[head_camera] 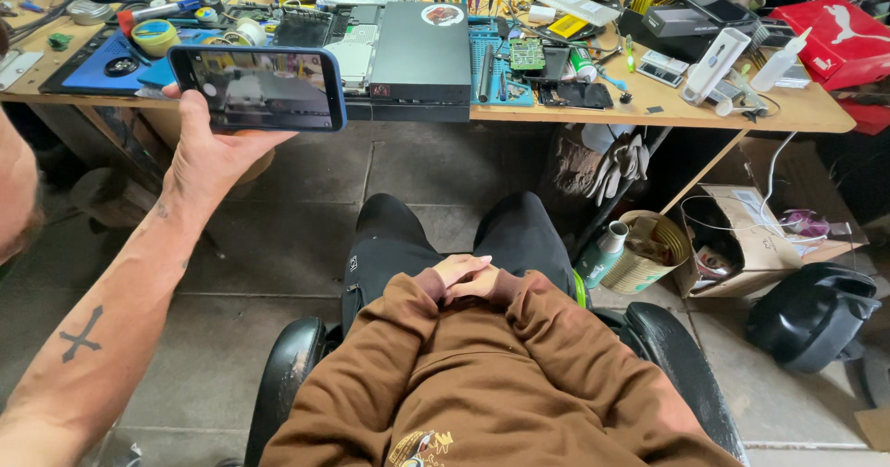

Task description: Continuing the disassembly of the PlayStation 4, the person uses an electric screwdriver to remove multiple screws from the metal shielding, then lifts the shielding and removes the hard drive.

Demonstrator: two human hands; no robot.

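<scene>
I see no work begun: the left hand (456, 268) and right hand (484, 286) lie clasped in the lap, fingers folded on nothing, with the black box (420, 50) untouched at the counter's (649, 106) near edge.

There was one blue-cased phone (257, 88), one black flat box (422, 52) on one workbench (797, 113), one green circuit board (527, 55), one red box (839, 36), one tin can (654, 254), one cardboard box (756, 240), and two clasped hands (468, 276).
</scene>
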